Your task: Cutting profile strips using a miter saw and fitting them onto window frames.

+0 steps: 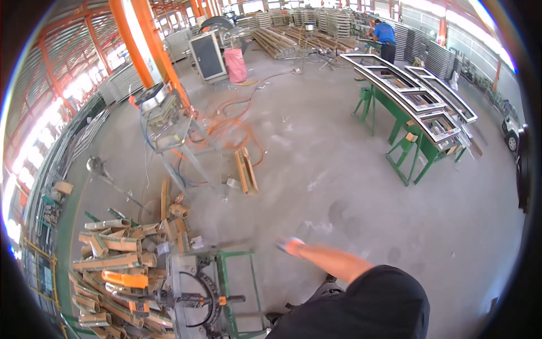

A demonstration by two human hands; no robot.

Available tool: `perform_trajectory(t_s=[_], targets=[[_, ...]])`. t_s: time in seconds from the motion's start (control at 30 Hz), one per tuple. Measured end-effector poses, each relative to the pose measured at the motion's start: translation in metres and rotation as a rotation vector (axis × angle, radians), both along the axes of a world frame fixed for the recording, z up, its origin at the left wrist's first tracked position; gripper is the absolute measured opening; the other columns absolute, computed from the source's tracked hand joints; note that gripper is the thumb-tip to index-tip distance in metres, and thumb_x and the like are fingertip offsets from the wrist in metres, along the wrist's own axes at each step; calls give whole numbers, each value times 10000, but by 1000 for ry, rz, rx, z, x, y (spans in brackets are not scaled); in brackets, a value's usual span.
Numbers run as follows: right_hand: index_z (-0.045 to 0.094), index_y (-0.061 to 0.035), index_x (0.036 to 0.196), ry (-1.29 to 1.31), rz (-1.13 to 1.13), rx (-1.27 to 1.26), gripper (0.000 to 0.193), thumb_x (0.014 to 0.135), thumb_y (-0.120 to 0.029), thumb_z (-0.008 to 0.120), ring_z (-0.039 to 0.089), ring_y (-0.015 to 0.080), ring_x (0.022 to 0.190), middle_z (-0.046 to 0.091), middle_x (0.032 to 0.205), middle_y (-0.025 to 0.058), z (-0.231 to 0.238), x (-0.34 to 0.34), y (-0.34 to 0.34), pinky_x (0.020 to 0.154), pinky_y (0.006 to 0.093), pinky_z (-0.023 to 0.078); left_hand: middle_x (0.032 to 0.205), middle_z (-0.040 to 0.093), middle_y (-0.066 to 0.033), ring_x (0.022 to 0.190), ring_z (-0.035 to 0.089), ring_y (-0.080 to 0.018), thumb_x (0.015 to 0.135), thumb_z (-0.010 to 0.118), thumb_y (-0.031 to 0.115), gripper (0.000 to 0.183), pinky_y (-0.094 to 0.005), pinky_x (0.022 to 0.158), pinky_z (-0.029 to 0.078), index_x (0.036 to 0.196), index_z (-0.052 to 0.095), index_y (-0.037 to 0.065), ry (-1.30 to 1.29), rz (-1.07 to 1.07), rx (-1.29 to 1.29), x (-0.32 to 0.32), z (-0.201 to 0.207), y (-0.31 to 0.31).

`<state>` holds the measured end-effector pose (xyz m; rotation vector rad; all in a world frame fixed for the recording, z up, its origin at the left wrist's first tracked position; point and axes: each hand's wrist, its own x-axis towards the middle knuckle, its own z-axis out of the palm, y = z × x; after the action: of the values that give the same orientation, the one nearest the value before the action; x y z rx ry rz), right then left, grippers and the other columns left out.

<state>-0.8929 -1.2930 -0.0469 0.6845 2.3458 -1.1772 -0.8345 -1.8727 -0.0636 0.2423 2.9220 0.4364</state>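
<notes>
While the right hand (pixel 291 246) hangs blurred above the grey concrete floor (pixel 350 169), its finger pose and contents cannot be told; left hand, out of view. Nearest item: black-and-grey metal machine with round base (pixel 195 298), near left, beside a green metal frame (pixel 221 266), apart from the hand. Risk one: dark shoe (pixel 274 317) near that frame; a careless sidestep could snag it. Risk two: heap of brown, long, hollow offcuts (pixel 116 261), near left; a knock could start sliding. Risk three: looped orange hose (pixel 226 131), far left; feet could catch.
</notes>
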Motion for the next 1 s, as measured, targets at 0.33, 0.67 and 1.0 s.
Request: perform_trajectory(t_s=[0.33,0.67,1.0], targets=[[689,-102,1129,-181,-227,172,409,955,-417,494,631,399,1083,671,1163,202,-53,361,189,927,472,499,769,702,-144,773,703,-281,767,820,317,359,-406,710,540,930,701,19,-280,54,219,23,-49,300],[679,-106,1099,143,-603,214,422,905,-473,603,649,399,998,703,1032,178,12,266,433,865,464,515,776,646,-27,642,573,-112,790,729,-80,138,-284,606,533,877,655,-2,-271,173,1131,-87,25,753],[609,-87,1232,143,-598,598,569,817,-464,704,544,361,1175,605,1249,168,85,306,647,1003,444,445,698,618,-28,490,551,-121,904,732,194,183,-267,442,449,871,645,37,-888,-90,1189,-62,90,1212]])
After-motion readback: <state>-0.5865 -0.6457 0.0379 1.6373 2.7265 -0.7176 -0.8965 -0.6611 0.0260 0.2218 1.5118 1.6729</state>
